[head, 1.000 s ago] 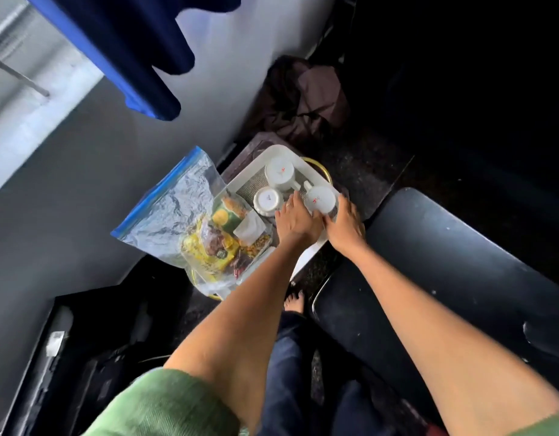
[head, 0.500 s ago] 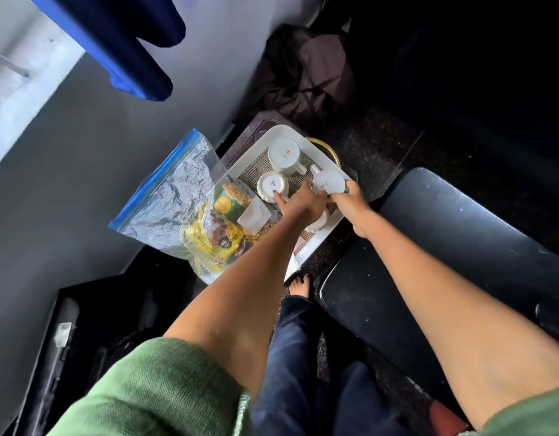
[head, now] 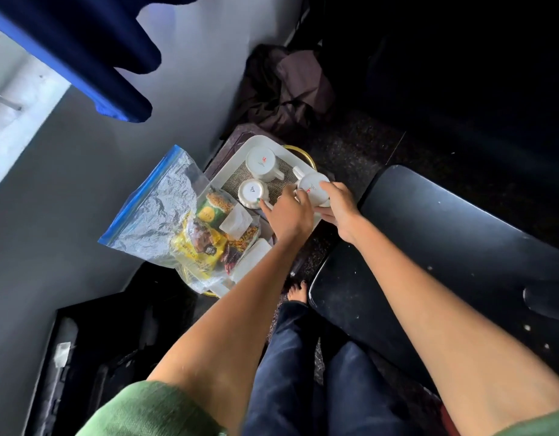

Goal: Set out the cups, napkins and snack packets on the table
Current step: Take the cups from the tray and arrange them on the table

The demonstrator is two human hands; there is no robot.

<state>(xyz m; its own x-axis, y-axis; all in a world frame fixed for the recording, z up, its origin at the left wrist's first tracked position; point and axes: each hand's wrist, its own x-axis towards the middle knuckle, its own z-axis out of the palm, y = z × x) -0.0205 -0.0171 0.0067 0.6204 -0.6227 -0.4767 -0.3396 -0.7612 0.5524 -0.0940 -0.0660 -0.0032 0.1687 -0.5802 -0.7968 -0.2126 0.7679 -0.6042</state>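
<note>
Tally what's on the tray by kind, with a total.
Cups, upside down: 3 (far one, near-left one, right one under both hands)
Zip bag of snack packets: 1
White napkins: cannot tell the count through the bag
Total: 4

a white tray [head: 227, 166] with a woven mat inside sits on a dark speckled floor [head: 350, 146]. on the mat stand three upturned white cups [head: 261, 164], and at the tray's near end lies a clear zip bag [head: 152, 215] holding snack packets [head: 199, 243] and white napkins [head: 237, 222].
</note>
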